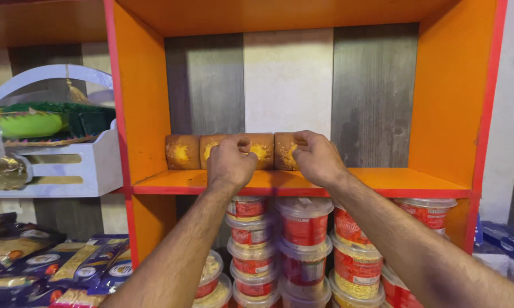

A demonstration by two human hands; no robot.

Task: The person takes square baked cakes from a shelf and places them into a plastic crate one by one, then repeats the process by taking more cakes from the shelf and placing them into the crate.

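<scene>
Several small brown square boxes with a yellow floral pattern stand in a row on the orange shelf [382, 179], against its back wall. My left hand [229, 162] grips the middle boxes [261, 149], fingers curled over their top edge. My right hand [317, 157] holds the rightmost box [285, 153] the same way. The leftmost box [182, 152] stands free, touched by neither hand. Both arms reach up from the bottom of the view.
Below the shelf, clear plastic tubs with red labels [302, 231] are stacked several high. A white rack [68, 165] holding green and yellow items sits at the left. Dark blue snack packets [40, 265] lie at lower left, more blue packs [505, 242] at right.
</scene>
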